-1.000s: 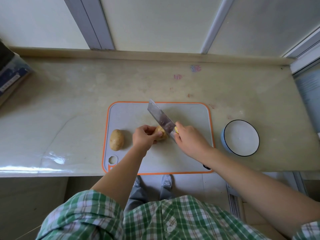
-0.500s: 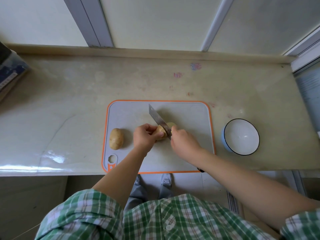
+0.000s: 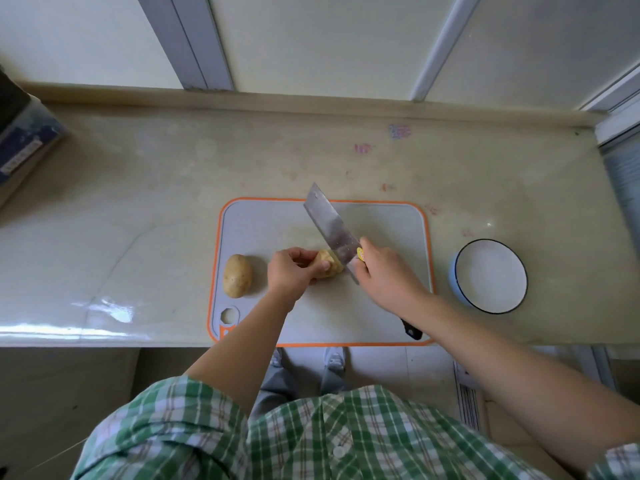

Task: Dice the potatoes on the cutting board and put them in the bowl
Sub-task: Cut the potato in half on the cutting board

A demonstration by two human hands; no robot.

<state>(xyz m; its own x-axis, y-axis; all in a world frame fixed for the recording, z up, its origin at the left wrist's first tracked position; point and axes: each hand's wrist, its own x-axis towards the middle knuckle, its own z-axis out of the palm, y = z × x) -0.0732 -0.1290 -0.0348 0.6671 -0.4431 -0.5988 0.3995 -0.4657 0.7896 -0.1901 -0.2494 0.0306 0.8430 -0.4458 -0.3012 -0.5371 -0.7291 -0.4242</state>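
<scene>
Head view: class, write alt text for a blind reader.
A person's left hand grips a potato on a cutting board while the right hand holds a cleaver at its end. A whole potato lies left; an empty bowl stands right.

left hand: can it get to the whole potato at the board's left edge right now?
Probably yes. The whole potato lies beside the left hand with bare cutting board between. But that hand grips the other potato, so it must let go first.
</scene>
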